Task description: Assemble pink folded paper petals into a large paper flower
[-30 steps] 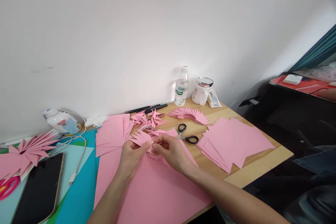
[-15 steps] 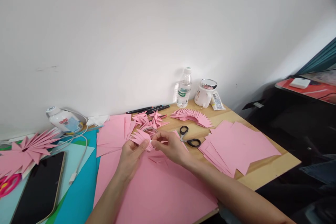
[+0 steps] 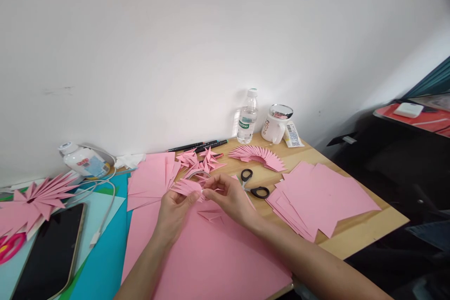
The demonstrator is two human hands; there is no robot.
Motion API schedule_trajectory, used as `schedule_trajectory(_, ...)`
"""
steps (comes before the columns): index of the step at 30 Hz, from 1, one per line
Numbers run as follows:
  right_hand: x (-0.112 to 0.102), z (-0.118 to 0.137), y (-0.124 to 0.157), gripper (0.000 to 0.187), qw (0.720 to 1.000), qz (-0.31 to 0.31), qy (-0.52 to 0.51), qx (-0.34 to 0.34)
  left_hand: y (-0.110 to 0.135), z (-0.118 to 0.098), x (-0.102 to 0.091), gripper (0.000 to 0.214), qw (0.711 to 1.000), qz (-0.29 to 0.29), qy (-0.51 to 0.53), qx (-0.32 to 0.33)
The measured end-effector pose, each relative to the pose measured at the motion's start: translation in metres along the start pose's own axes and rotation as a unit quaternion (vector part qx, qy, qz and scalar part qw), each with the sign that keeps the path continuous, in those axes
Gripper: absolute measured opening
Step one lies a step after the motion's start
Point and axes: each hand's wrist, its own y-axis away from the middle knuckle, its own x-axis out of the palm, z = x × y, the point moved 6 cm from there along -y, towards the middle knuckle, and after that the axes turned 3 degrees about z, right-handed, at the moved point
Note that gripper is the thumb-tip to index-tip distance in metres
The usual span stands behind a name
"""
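My left hand (image 3: 175, 211) is closed on a pink folded-paper fan (image 3: 186, 187), its thumb pressed on the pleats. At the fan's right edge, the thumb and fingers of my right hand (image 3: 227, 197) pinch a small white strip (image 3: 203, 191), too small to make out well. Just behind the fan, partly hidden by it, is a round ring like a tape roll (image 3: 198, 173). Beneath both hands lies a large pink paper sheet (image 3: 218, 258), with a small folded pink piece (image 3: 211, 216) on it. Black-handled scissors (image 3: 255, 187) lie right of my right hand.
Pink folded stars (image 3: 207, 159), a curved pleated strip (image 3: 258, 155), black pens (image 3: 197, 146), a water bottle (image 3: 248, 119) and a white mug (image 3: 276, 126) line the back. Pink sheets (image 3: 323, 197) lie right. A phone (image 3: 49, 253), cable and pink pinwheel (image 3: 35, 201) lie left.
The fan has tilted flatter in my left hand, and its pleats look closer together. My right fingers stay pinched at its edge. The view has shifted slightly.
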Motion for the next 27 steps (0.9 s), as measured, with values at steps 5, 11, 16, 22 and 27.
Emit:
schedule_trajectory(5,-0.001,0.006,0.005,0.009,0.993,-0.053,-0.003,-0.102,0.001,0.005,-0.003,0.018,1.000,-0.023,0.018,0.002)
schedule_trajectory(11,-0.001,0.013,0.012,0.006,0.968,-0.105,0.085,-0.209,0.003,0.001,-0.002,0.026,0.997,-0.046,0.059,-0.001)
schedule_trajectory(16,0.001,0.018,0.015,0.008,0.955,-0.110,0.126,-0.245,0.005,0.001,-0.002,0.021,0.997,-0.049,0.058,0.012)
schedule_trajectory(22,0.001,0.020,0.017,0.007,0.952,-0.121,0.104,-0.261,0.004,0.003,-0.003,0.019,0.997,-0.040,0.065,0.020)
schedule_trajectory(27,0.000,0.018,0.018,0.007,0.950,-0.130,0.093,-0.268,0.004,0.002,-0.003,0.019,0.997,-0.034,0.061,0.027)
